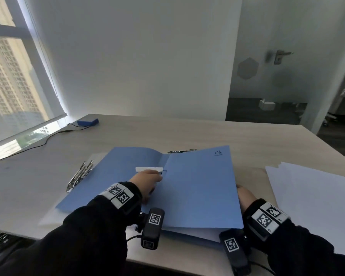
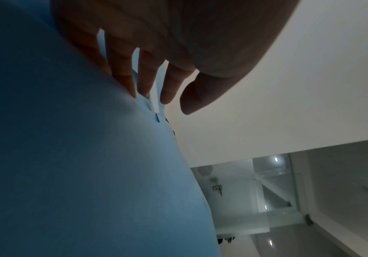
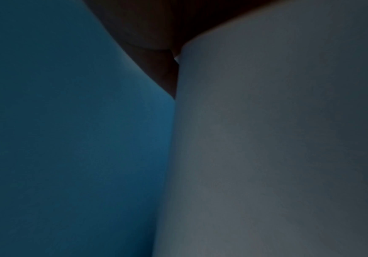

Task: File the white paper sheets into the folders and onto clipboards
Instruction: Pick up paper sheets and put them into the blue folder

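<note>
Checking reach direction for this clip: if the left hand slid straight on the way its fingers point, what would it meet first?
Most likely the white fastener strip near the blue folder's fold: the left hand rests there, fingertips almost at it. Actual contact is unclear.

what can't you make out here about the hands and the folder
- Right hand fingers: head view, hidden under the blue folder cover; right wrist view too dark.
- Papers inside the folder: only an edge shows, cover hides the rest.
- Left hand fingertips: head view, hidden behind its own knuckles.
- Folder logo: too small.
</note>
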Motion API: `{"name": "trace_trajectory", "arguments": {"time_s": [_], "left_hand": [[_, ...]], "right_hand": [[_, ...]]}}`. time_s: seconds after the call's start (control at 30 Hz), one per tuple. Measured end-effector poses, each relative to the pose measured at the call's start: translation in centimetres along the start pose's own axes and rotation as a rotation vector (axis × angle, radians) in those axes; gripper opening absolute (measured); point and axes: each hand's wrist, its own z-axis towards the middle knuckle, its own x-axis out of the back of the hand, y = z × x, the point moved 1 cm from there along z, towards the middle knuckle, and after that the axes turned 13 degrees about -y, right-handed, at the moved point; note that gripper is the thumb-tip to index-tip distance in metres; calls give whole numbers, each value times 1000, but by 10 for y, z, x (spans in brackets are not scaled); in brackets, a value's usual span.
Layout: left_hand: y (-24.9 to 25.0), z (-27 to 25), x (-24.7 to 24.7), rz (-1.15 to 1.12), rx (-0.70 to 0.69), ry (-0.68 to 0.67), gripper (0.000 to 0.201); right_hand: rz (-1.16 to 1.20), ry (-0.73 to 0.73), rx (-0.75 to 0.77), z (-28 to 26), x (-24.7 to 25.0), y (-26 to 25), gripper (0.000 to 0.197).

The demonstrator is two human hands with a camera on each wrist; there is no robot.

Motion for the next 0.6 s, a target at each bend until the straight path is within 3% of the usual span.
{"name": "trace_trajectory", "arguments": {"time_s": [0.1,0.3,0.47,0.53,0.6], "left_hand": [[-6,0,1,-164,17,11,11],[-14,-9,-10,-226,-12,-208,34],[-12,-10,-12,-243,-201,-204,48],[-6,-14,-12,-251,-284,-205,49],[-1,-16,-10,-261,-373,-205,48]], "right_hand": [[101,-39,55,-1,2,-6,41],[163,24,62,-9,7,-10,48],[181,-24,64,-17,13,-11,37],[76,32,152,-19,17,-12,27],[42,95,220,-22,22,-13,31]]}}
